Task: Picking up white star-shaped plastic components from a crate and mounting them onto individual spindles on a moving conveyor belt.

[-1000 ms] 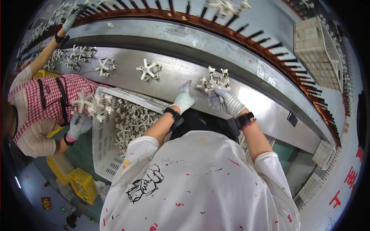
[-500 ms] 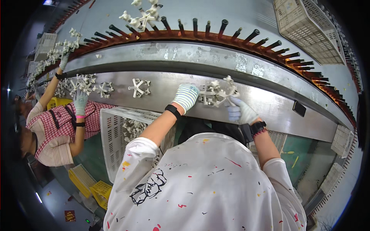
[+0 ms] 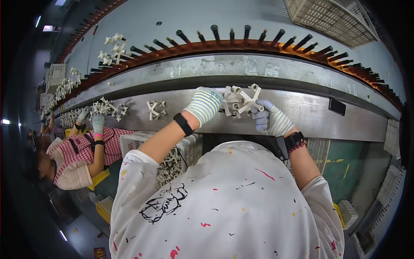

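Both my hands wear striped work gloves and meet over the metal bench. The thumb and curled fingers of my right hand (image 3: 272, 118) grip a white star-shaped plastic part (image 3: 250, 100) with short tubular arm ends. Just left of it, my left hand (image 3: 206, 105) is closed at another white branched plastic part (image 3: 231, 102); its fingertips are partly hidden. The two parts overlap, and I cannot tell whether they are joined. One more star-shaped part (image 3: 154, 111) lies on the bench to the left.
Beyond the bench runs a line of upright black pegs (image 3: 214, 32), with white parts (image 3: 114, 49) hanging at left. A black phone (image 3: 337, 106) lies at right. A white crate (image 3: 189, 149) of parts stands below my left arm. A co-worker (image 3: 82, 157) handles parts at left.
The star-shaped part at my right hand has turned to face upward. The parts on the pegs have shifted left, and the co-worker's raised hand has come down to the bench. My view has moved slightly.
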Demonstrator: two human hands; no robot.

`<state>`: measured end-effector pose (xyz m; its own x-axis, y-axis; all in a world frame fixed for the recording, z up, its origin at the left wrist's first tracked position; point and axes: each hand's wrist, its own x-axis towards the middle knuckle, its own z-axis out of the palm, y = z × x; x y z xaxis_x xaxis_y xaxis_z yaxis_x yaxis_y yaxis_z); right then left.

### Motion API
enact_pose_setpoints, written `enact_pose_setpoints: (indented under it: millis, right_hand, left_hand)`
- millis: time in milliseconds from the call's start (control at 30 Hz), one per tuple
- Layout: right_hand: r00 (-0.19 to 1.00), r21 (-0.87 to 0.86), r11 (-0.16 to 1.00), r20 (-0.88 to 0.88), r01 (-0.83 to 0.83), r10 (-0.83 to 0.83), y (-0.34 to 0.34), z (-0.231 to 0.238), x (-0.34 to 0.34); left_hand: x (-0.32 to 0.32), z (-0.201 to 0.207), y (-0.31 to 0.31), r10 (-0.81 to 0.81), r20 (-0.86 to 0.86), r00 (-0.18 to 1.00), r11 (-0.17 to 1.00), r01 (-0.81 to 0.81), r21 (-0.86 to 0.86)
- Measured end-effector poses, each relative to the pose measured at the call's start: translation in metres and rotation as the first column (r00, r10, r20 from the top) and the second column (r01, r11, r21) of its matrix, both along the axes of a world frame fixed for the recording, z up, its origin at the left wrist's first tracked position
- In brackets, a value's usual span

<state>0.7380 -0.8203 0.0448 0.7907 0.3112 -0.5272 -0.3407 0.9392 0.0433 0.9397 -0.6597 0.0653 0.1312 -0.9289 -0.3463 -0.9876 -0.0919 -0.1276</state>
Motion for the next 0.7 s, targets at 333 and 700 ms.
enact_pose_setpoints:
  millis: [333, 700]
  right_hand:
    - [0.949, -0.307, 0.947, 0.315, 0.092, 0.009, -0.007, 0.029, -0.029]
    - [0.745, -0.854, 0.027, 0.437, 0.519, -0.505, -0.117, 0.020, -0.022]
  left_hand:
    - [0.039, -0.002, 0.060, 0.521, -0.422, 0.742, 0.848, -0.507, 0.155]
    - [0.128, 0.013, -0.060, -0.028, -0.933, 0.358, -0.032, -0.934, -0.357]
